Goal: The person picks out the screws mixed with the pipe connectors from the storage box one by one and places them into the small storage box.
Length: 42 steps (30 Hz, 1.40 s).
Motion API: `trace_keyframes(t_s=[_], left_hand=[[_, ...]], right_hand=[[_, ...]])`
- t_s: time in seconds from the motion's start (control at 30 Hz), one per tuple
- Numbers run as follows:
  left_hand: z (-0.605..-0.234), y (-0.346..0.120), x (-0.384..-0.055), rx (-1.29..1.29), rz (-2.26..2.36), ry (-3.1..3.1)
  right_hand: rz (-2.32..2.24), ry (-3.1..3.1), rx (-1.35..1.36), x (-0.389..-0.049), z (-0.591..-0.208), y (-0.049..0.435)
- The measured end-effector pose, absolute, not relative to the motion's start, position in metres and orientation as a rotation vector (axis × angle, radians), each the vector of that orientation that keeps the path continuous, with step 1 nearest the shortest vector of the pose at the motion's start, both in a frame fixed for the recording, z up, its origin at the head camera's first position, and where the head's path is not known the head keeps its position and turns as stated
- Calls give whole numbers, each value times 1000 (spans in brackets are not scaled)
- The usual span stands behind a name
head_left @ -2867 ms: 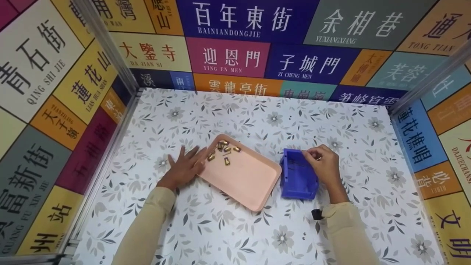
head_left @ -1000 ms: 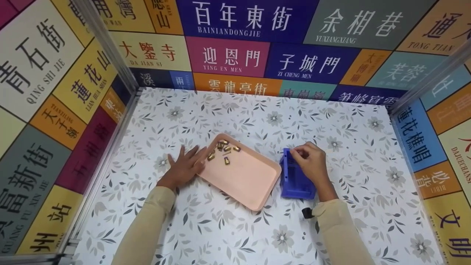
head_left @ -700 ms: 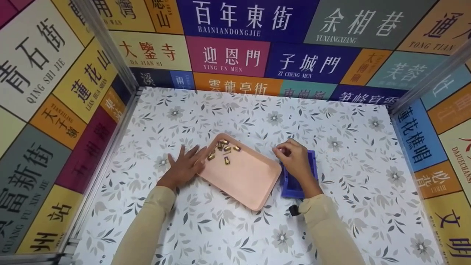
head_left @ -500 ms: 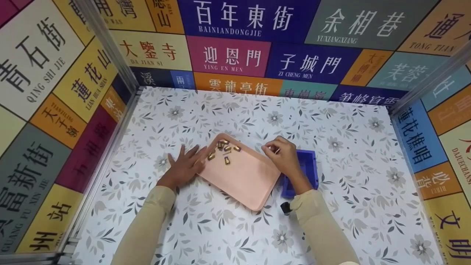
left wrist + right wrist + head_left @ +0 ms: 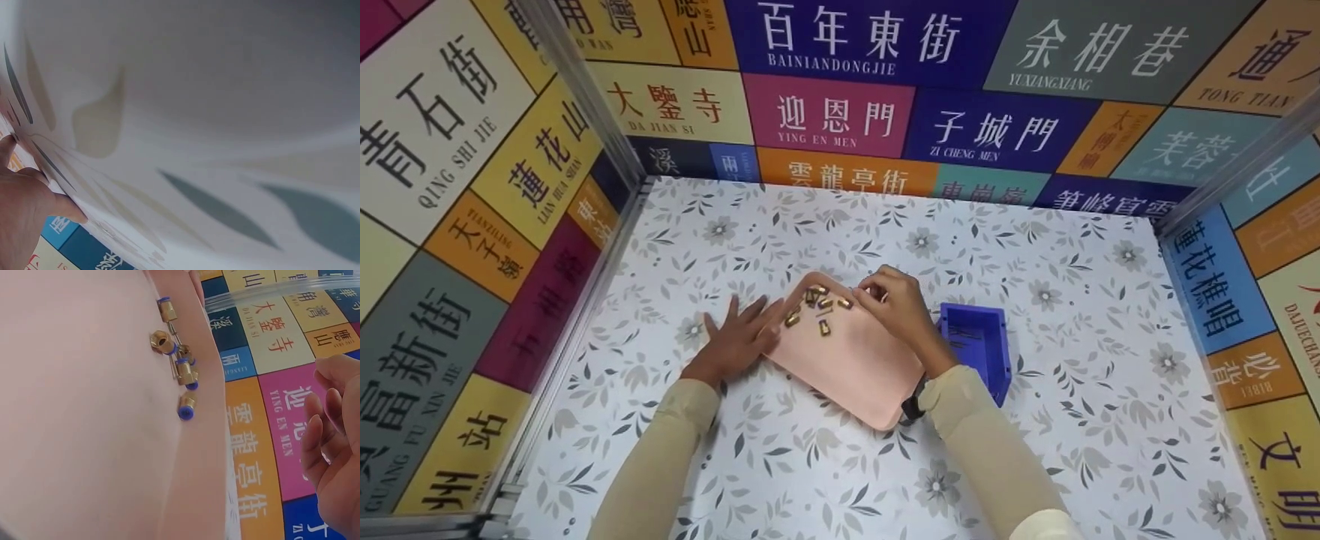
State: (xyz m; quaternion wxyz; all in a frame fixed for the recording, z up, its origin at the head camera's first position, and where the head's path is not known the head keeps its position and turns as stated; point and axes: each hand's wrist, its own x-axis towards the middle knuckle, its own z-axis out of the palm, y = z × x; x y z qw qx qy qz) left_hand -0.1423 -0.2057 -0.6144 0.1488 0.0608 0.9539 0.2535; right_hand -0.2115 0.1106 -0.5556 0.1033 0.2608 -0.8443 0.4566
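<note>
In the head view my right hand (image 5: 892,300) hovers over the upper edge of a pink tray (image 5: 855,367). Its fingers are loosely curled, and the right wrist view shows nothing between them. Several brass push-in fittings with blue collars (image 5: 187,406) lie in the tray's far left corner, close to this hand. Thin metal pins (image 5: 173,363), partly hidden, lie among them. My left hand (image 5: 731,341) rests with spread fingers at the tray's left edge, its fingertips at the rim. The left wrist view catches only part of that hand (image 5: 25,208).
Right of the tray stands a blue bin (image 5: 996,337) with several thin pins (image 5: 960,334) inside; my right forearm partly covers it. A floral cloth (image 5: 810,480) spreads beneath everything. Panels with printed characters (image 5: 825,112) enclose the back and sides.
My right hand has gone left from the blue bin, across the tray's right end, to near the fittings. The bin's inside shows again. The left hand and tray stay put.
</note>
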Motion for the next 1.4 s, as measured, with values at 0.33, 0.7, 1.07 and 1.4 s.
trace_keyframes(t_s=[0.33,0.7,1.07,1.4], left_hand=[[-615,-207,-142,186,749,2731],[-616,-209,-144,209,728,2732],[-615,-207,-142,203,707,2742],[-615,-210,-142,247,741,2760]], right_hand=[[1342,-2546,872,-222,-572,83],[1134,-2749,933,-228,-583,54],[930,-2868,922,-230,-600,37],[771,-2915,929,-225,-614,33]])
